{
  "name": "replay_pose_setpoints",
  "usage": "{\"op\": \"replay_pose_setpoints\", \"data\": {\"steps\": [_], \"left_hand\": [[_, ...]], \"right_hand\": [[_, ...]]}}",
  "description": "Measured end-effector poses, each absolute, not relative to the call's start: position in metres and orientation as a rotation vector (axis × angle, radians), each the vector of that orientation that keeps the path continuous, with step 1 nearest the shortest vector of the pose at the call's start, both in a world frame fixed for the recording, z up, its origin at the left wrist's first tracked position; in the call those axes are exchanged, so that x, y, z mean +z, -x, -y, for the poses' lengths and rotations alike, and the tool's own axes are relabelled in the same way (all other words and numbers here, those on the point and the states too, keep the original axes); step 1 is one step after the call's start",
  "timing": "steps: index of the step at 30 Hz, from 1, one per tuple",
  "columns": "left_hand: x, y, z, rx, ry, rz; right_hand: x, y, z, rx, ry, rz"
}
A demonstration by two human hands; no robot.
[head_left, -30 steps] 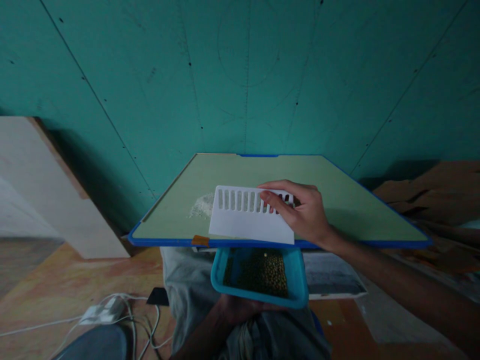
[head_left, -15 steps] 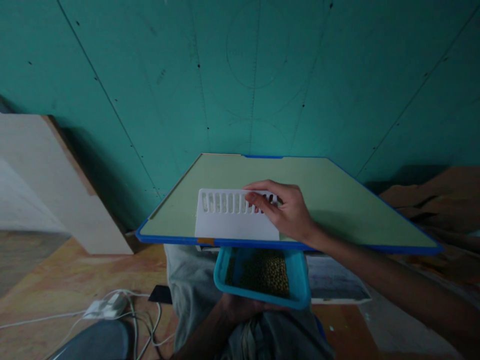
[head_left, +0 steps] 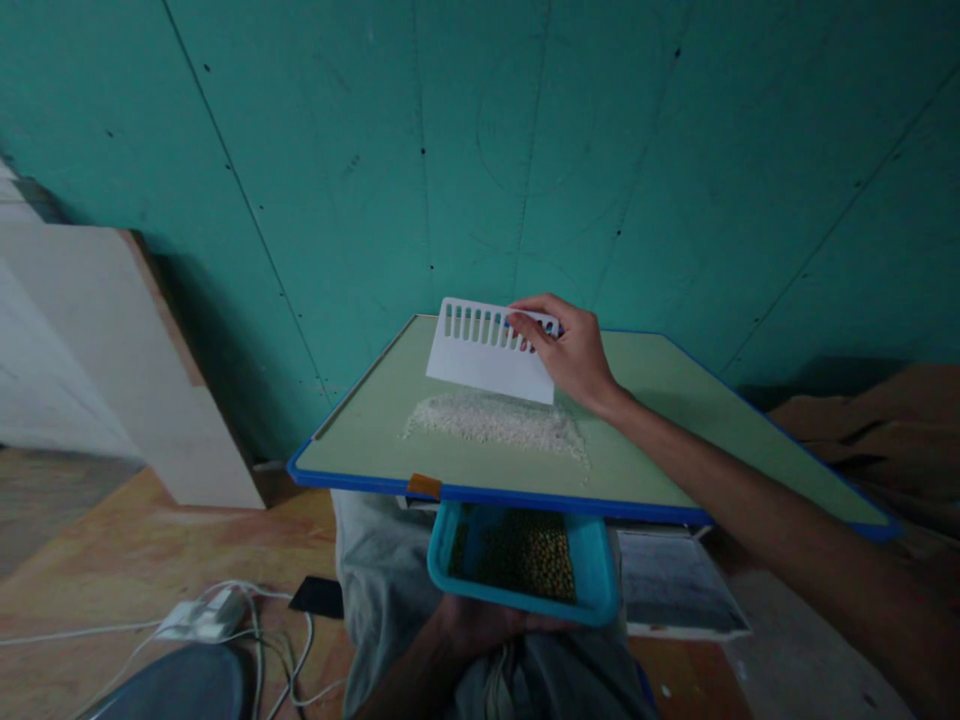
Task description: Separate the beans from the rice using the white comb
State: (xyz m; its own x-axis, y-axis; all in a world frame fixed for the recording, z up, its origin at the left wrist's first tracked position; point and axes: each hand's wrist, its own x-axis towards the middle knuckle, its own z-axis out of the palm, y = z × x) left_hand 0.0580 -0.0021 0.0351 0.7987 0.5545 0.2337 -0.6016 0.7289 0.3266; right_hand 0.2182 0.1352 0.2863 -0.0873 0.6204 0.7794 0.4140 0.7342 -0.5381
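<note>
Right hand (head_left: 574,350) grips white slotted scraper (head_left: 487,352) by its top edge, blade down on tabletop (head_left: 675,400) toward far edge, just behind rice pile (head_left: 499,420); left hand (head_left: 480,625) holds blue tray (head_left: 596,560) of green beans (head_left: 525,550) under near edge

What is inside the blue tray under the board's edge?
The blue tray holds small green beans. Its far end is hidden under the board, so the contents there cannot be seen.
</note>
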Motion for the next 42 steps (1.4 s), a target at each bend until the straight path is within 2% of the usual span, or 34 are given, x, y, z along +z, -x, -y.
{"op": "replay_pose_setpoints", "data": {"steps": [16, 26, 35, 42], "left_hand": [[0.047, -0.058, 0.004, 0.699, -0.402, 0.018], [0.043, -0.057, -0.005, 0.659, -0.536, 0.141], [0.045, -0.055, -0.006, 0.661, -0.493, 0.174], [0.038, -0.053, -0.005, 0.686, -0.406, 0.114]], "right_hand": [[0.268, -0.206, -0.129, 0.497, 0.718, 1.795], [0.271, -0.234, -0.151, 0.224, 0.837, 1.779], [0.26, -0.234, -0.152, 0.257, 0.887, 1.727], [0.265, -0.227, -0.145, 0.432, 0.829, 1.617]]}}
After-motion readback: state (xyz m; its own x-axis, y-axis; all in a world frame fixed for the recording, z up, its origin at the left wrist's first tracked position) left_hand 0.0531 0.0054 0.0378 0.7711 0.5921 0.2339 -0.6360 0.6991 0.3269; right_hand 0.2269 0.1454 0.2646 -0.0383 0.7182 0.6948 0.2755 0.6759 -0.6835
